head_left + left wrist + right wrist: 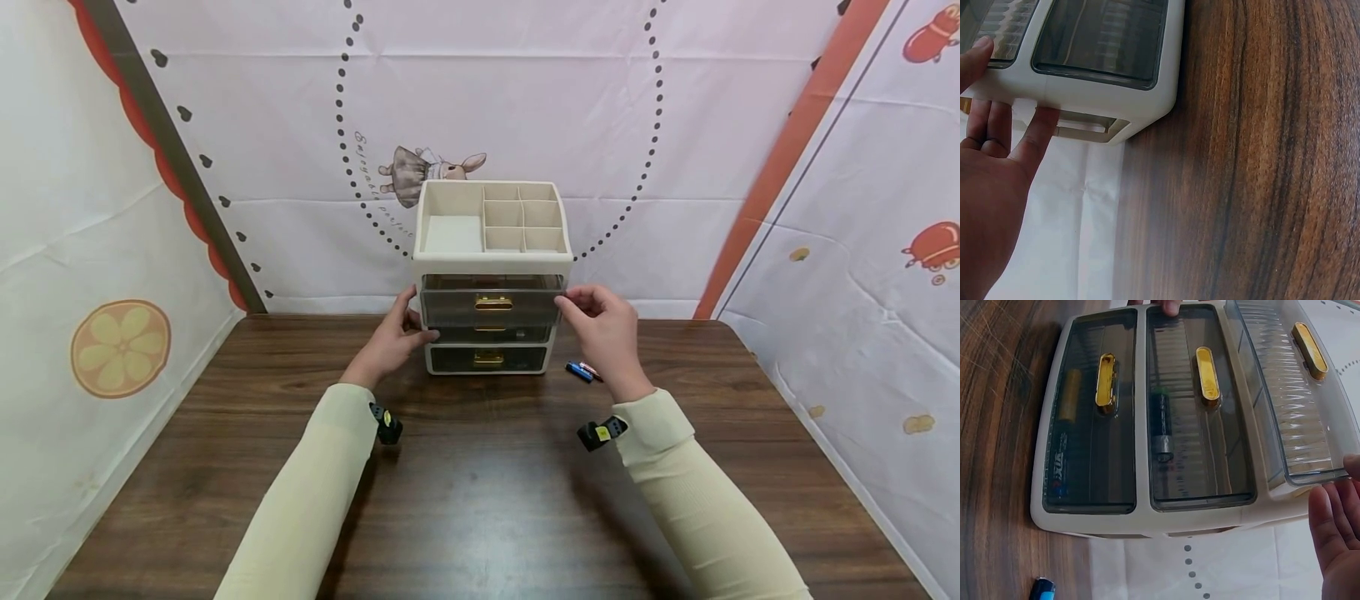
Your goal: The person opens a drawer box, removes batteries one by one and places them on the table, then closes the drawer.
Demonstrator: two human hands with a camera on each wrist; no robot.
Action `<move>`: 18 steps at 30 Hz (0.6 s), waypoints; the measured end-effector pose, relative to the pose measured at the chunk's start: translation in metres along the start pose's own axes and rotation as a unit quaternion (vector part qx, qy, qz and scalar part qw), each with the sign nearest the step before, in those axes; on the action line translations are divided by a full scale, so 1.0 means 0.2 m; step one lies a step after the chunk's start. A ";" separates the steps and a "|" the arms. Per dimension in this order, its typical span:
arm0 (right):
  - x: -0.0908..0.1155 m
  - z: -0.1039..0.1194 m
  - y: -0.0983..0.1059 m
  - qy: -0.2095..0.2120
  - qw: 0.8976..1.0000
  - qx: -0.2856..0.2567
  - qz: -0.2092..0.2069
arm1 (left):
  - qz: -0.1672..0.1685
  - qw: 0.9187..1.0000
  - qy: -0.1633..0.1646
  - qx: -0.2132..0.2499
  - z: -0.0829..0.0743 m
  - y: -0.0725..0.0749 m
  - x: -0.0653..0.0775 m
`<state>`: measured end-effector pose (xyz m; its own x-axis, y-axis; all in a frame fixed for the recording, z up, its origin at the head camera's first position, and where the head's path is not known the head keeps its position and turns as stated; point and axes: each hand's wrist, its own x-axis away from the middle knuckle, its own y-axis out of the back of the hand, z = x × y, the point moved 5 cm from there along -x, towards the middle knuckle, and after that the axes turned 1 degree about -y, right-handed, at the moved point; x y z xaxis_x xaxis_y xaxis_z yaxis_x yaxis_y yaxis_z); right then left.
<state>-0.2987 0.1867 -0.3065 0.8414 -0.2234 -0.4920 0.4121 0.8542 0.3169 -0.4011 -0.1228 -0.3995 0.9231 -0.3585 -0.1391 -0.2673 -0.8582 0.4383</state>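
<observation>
A cream desktop drawer organizer has three see-through drawers with gold handles. Its top drawer sticks out part-way, while the middle drawer and bottom drawer are closed. My left hand grips the organizer's left side, thumb on the front and fingers round the side. With thumb and fingers, my right hand pinches the right edge of the top drawer's front. A dark battery shows inside the middle drawer. Behind the bottom drawer's front lie a battery and a tan cylinder.
On the brown wooden table, a blue battery lies right of the organizer, with a reddish one beside it. Divided compartments top the organizer. A printed white cloth hangs close behind.
</observation>
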 end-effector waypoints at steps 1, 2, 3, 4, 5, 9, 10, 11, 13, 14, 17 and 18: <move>-0.01 0.00 0.00 0.000 1.000 -0.001 -0.001 | -0.002 1.000 -0.001 -0.001 0.00 0.00 0.00; -0.01 0.00 -0.01 0.000 1.000 -0.003 -0.002 | -0.004 1.000 -0.003 -0.001 0.00 0.00 0.00; -0.02 -0.01 -0.01 0.000 1.000 -0.004 -0.004 | -0.005 1.000 -0.005 -0.001 0.00 0.00 0.00; -0.02 -0.01 -0.02 0.001 1.000 -0.007 -0.006 | -0.006 1.000 -0.007 -0.002 0.00 0.00 0.00; -0.03 -0.01 -0.02 0.002 1.000 -0.007 -0.008 | -0.006 1.000 -0.008 -0.003 0.00 0.01 0.01; -0.05 -0.03 -0.04 0.005 1.000 -0.009 -0.024 | -0.006 1.000 -0.016 0.005 -0.01 0.00 0.01; -0.05 -0.03 -0.04 0.004 0.999 -0.010 -0.030 | -0.006 1.000 -0.017 0.008 -0.01 0.00 0.01; -0.06 -0.04 -0.04 0.005 0.999 -0.009 -0.036 | -0.005 1.000 -0.017 0.009 -0.02 0.00 0.01; -0.07 -0.05 -0.05 0.007 0.999 -0.005 -0.048 | -0.003 1.000 -0.016 0.015 -0.02 0.00 0.01; -0.07 -0.05 -0.05 0.009 0.998 -0.002 -0.055 | -0.001 1.000 -0.014 0.015 -0.02 0.00 0.01; -0.08 -0.06 -0.05 0.017 0.997 0.015 -0.073 | 0.003 1.000 -0.006 0.015 -0.02 0.00 0.01; -0.09 -0.06 -0.06 0.020 0.997 0.020 -0.078 | 0.005 1.000 -0.005 0.017 -0.02 0.00 0.01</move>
<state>-0.3218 0.1867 -0.3114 0.7518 -0.3330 -0.5691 0.5514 0.7908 0.2656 -0.3990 -0.1226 -0.3964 0.9177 -0.3708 -0.1428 -0.2865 -0.8666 0.4085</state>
